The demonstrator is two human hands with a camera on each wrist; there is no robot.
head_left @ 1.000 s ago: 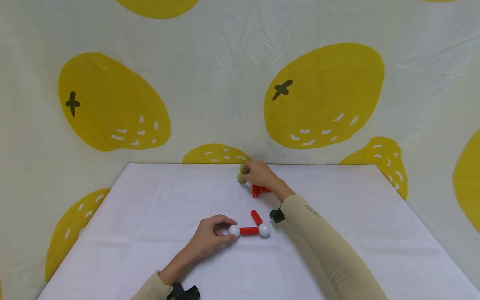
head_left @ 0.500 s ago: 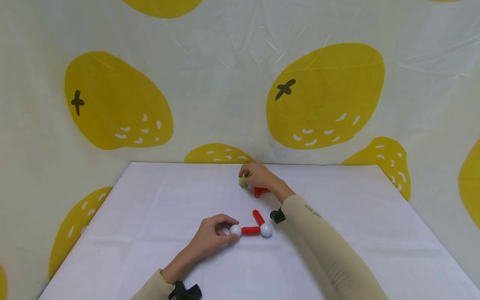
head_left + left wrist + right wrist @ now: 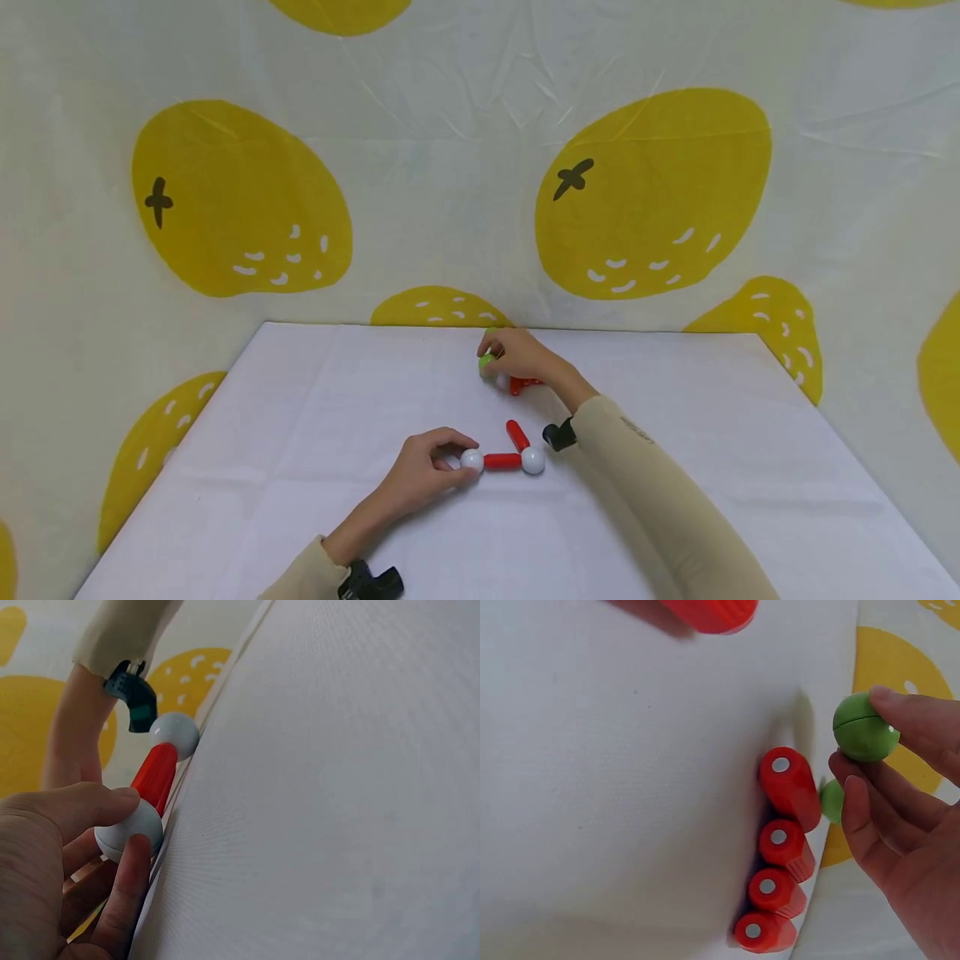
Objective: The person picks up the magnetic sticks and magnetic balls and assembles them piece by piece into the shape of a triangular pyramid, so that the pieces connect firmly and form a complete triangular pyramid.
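1. Your left hand (image 3: 423,471) pinches a white ball (image 3: 472,461) near the middle of the counter (image 3: 300,400), toward the near edge; your fingers cover part of it.
2. A red stick (image 3: 502,462) joins that ball to the other white ball (image 3: 532,460) on its right. A slanted red stick (image 3: 517,433) meets the other white ball and points toward the far edge.
3. Your right hand (image 3: 517,352) grasps a green ball (image 3: 859,739) between its fingertips, near the middle of the far edge; you can't tell whether the ball touches the counter.
4. Your fingers partly hide a second green ball (image 3: 831,801), just beside the row of red sticks (image 3: 789,787). You can count four sticks from the right wrist, but your right hand and forearm block part of them from the head view.
5. The counter's near edge and both your sleeves (image 3: 303,573) are cut off below.
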